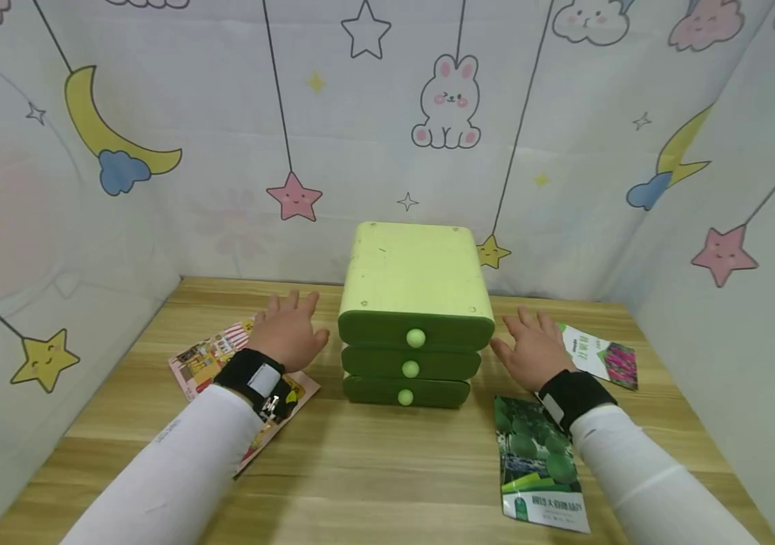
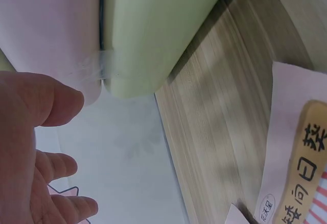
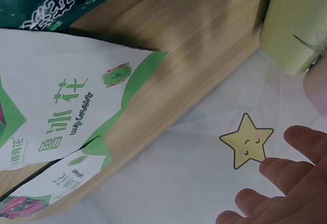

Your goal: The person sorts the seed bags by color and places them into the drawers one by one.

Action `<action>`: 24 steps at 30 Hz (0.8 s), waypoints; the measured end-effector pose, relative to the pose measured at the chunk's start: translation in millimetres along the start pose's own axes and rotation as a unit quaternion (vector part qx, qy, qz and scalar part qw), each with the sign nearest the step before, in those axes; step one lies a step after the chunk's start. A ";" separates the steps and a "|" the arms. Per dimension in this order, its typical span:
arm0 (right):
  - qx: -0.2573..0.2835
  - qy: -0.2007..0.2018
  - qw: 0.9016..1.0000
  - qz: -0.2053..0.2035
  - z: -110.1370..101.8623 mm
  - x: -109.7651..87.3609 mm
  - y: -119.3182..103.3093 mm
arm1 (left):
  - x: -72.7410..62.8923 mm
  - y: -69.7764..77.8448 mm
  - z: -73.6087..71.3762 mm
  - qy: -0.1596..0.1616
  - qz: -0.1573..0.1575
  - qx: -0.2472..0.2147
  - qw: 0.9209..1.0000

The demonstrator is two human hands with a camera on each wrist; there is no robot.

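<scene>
A small chest of drawers with a pale yellow-green top stands in the middle of the table. Its three dark green drawer fronts, each with a light green round knob, are closed. On its left my left hand hovers with spread fingers, holding nothing; the left wrist view has this hand beside the chest's rounded side. My right hand is held likewise on the other side, fingers extended, with a gap to the chest. Its fingers appear empty in the right wrist view.
Left on the wooden table lie overlapping pinkish seed packets, partly hidden by my left arm. On the right are a white packet with pink flowers and a dark green packet. Patterned white cloth encloses the back and sides.
</scene>
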State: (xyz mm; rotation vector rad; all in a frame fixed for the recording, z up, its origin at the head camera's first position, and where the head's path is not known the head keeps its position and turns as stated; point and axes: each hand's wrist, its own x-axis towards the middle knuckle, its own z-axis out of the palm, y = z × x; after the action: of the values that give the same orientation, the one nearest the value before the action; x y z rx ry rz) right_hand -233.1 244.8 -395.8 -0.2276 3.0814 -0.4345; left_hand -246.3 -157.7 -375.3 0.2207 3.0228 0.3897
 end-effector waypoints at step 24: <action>0.018 0.018 1.000 -0.018 -13.1 -5.5 -2.8 | -3.0 -0.8 -4.5 0.016 0.011 -0.012 1.000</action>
State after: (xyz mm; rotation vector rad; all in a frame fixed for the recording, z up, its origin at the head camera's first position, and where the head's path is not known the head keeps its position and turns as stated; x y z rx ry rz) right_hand -227.7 246.6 -382.4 -0.2787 3.1052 -0.4996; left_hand -244.0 -160.0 -371.0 0.2493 3.0479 0.4367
